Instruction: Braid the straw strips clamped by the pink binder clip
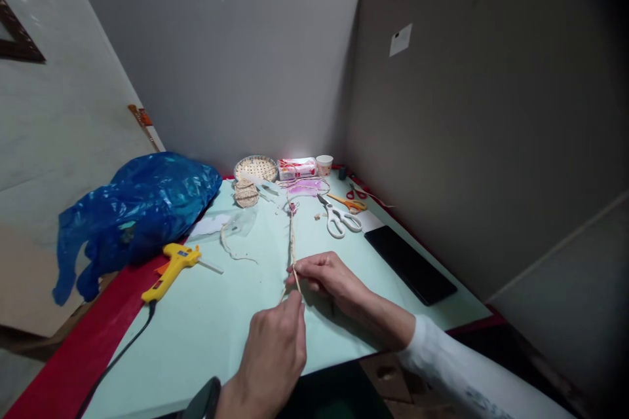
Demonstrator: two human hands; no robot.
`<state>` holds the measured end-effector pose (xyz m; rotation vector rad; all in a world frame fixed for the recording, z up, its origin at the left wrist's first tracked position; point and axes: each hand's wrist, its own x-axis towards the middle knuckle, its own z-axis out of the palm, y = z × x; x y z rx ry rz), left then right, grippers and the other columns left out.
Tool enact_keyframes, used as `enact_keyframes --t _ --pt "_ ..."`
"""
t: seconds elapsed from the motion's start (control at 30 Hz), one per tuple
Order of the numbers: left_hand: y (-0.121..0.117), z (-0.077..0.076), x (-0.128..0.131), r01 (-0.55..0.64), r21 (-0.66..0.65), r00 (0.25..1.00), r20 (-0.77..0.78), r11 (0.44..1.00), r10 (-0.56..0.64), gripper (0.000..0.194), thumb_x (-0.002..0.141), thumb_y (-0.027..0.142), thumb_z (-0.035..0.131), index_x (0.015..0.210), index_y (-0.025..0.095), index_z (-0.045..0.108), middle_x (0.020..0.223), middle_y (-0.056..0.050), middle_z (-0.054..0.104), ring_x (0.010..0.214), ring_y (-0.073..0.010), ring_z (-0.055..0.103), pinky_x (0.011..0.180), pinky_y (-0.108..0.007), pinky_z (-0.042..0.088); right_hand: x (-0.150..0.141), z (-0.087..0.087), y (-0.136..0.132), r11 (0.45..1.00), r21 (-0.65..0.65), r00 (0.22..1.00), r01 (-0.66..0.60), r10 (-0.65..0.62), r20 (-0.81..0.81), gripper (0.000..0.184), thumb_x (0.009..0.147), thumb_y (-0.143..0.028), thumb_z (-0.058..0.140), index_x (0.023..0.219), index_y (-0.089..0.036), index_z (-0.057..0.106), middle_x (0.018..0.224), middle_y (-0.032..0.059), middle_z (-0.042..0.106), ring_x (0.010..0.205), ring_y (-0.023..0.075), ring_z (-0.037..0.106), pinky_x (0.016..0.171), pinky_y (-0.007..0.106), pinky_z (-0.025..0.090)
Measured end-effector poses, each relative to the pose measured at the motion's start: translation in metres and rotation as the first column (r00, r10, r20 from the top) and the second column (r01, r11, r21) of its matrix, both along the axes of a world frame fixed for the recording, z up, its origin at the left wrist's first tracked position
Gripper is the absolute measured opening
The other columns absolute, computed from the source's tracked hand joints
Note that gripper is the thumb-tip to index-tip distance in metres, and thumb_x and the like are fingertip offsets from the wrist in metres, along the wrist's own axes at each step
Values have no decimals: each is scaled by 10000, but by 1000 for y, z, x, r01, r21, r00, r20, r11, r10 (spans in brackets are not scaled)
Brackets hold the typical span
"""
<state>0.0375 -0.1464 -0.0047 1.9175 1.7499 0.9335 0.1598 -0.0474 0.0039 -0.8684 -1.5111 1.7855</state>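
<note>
My right hand (334,275) pinches the pale cord (293,239) along mid-table (196,340), my left hand (275,344) grips a strand (297,283) at its near end, and uneven pulling could loosen it.

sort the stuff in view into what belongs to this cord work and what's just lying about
Belongs:
pale braided cord, pinched by the left hand and right hand
white-handled scissors, perhaps for trimming; untouched

Seemingly just lying about:
yellow glue gun
blue plastic bag
round woven basket
white cup
flat black slab
</note>
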Motion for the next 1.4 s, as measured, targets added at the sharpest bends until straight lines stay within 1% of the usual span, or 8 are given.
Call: enact_keyframes --t 0.2,0.33,0.47,0.6,0.8,1.03,1.27,1.4 --pt "-3 19 -7 167 -158 986 -2 973 -169 207 817 249 559 616 219 520 586 -26 580 545 -181 500 551 -303 258 1 0 3 984 -177 997 11 -24 -70 182 695 -277 654 679 -97 675 517 -23 504 426 38 203 437 245 92" --pt "24 34 -28 -71 -157 959 262 985 111 213 859 378 503 826 206 626 760 -35 645 664 -181 555 652 -286 398 1 0 3 981 -196 998 8 -19 -53 161 714 -258 633 631 -121 627 488 -51 428 436 46 216 447 244 100" --pt "58 24 -30 185 -290 756 653 939 53 225 782 345 602 880 143 582 716 -35 590 632 -151 559 622 -266 440 2 0 0 989 -138 996 -44 32 -89 238 773 -277 576 580 -147 527 469 -48 406 436 54 217 453 244 118" --pt "69 11 -20 455 -345 475 874 821 104 223 768 308 651 748 144 501 588 70 372 421 -17 222 400 -161 165 4 -5 0 1000 -25 998 7 -8 -63 258 799 -302 550 595 -150 507 540 -18 464 472 67 277 466 240 165" --pt "64 4 -21 447 -343 422 895 826 143 195 805 299 612 765 152 492 562 94 285 436 -20 98 391 -176 51 8 -5 -2 947 321 988 -8 -42 149 293 876 -280 472 631 -142 556 624 8 558 577 101 422 585 236 316" --pt "58 6 -19 292 -367 516 838 883 177 182 781 294 613 773 118 568 543 62 373 430 -22 167 395 -189 54 15 8 -23 598 788 748 -147 -454 484 233 909 -190 458 851 -158 682 735 43 670 612 137 539 585 263 314" --pt "55 4 -18 278 -359 506 843 891 182 194 778 295 612 824 107 615 469 101 275 419 -35 151 417 -209 68 11 -2 -46 -6 974 714 -228 -680 163 215 896 -59 444 811 -124 630 673 46 587 597 164 499 507 296 301" --pt "53 3 -19 263 -293 513 849 919 124 258 821 311 565 890 76 649 472 75 345 430 -42 220 426 -211 103 5 -7 -53 -152 945 741 -291 -661 122 244 882 5 417 783 -98 615 685 67 581 614 173 499 538 298 379"
